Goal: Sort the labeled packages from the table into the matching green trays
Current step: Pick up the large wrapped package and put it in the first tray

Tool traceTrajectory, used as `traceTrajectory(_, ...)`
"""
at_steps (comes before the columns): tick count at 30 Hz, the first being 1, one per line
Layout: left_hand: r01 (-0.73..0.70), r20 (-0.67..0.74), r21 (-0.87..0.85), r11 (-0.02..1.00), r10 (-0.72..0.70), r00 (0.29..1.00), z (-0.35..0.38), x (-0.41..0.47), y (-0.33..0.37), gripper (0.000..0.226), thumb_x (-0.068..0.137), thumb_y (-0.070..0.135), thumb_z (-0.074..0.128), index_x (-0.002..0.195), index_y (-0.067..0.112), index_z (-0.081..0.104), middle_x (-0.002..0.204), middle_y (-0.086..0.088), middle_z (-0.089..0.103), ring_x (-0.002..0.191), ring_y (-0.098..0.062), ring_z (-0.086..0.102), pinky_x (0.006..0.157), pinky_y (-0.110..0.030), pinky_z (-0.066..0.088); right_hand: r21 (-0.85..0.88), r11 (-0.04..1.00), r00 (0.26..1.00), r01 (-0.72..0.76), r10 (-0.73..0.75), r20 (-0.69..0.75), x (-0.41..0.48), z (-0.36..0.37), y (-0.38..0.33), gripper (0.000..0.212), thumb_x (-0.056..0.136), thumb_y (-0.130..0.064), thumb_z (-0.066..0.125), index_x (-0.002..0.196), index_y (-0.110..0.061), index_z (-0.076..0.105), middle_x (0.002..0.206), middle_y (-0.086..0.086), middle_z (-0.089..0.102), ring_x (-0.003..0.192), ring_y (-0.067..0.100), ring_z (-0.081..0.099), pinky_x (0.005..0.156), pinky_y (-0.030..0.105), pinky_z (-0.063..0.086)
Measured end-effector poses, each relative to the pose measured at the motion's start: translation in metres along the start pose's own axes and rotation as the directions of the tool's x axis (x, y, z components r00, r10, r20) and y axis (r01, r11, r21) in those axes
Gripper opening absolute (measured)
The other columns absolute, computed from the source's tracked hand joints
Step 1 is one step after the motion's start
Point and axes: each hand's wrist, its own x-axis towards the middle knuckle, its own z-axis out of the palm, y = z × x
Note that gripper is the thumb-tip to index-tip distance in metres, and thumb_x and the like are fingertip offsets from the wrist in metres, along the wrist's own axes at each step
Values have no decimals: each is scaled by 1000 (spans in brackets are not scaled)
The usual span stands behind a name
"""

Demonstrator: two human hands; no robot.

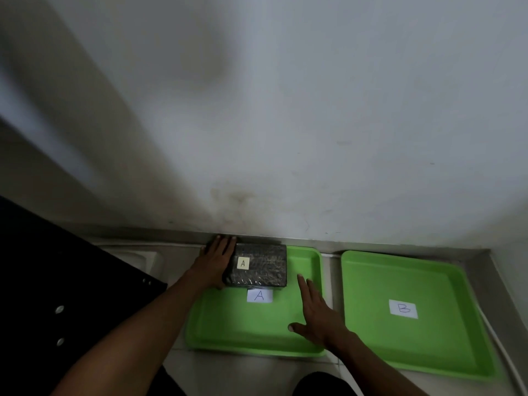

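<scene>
Green tray A (228, 332) holds the black package (258, 265) marked A at its far end, flush against my left hand (215, 262), which lies flat along the package's side. My right hand (314, 312) hovers spread and empty, nearer me. I judge a careless push could shove the package over the rim, leaving it half outside.
</scene>
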Motion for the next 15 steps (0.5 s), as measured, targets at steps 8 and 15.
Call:
traceTrajectory(8,29,-10,10,1000,-29,1000,3,-15,4,129,67,24,86,152,12,-11,161,-17,-14,148,-39,-8,115,-56,20,-45,999,1000,28,-28,-1,-6,-4,-20,117,85,-42,70,145,-25,-30,159,17,-16,143,38,20,104,49,42)
traceTrajectory(15,9,-82,33,999,-6,997,-19,-57,20,98,86,33,66,153,10,-2,162,-17,-3,149,-37,0,117,-54,19,-155,987,995,52,-63,-71,-31,-28,-52,106,89,-41,64,150,-20,-20,159,21,-11,141,39,27,104,48,41)
